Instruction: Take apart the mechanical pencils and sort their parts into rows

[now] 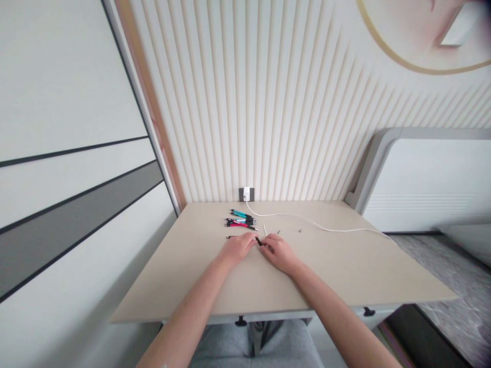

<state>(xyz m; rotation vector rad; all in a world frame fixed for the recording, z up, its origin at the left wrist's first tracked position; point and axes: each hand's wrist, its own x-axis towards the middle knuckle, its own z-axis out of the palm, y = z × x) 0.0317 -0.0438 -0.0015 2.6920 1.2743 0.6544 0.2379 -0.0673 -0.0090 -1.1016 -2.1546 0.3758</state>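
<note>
Above the table [330, 276] my left hand [238, 247] and my right hand [280, 251] meet near the middle. Between their fingertips is a short black pen part [259, 241], pinched at both ends; the fingers hide some of it. Another dark, thin piece [230, 237] pokes out beside my left hand, partly covered. Just beyond my hands lies a thin white stick, like a refill tube [264, 230]. Two small parts rest farther right, a dark one [279, 232] and a brownish one [299, 231], too small to name.
Several pens [241, 222] in teal, black and red lie bunched behind my left hand. A white cable [318, 226] runs from a charger [246, 193] in the wall socket across the table's back right. A bed headboard [422, 179] stands right, a white cabinet [76, 230] left.
</note>
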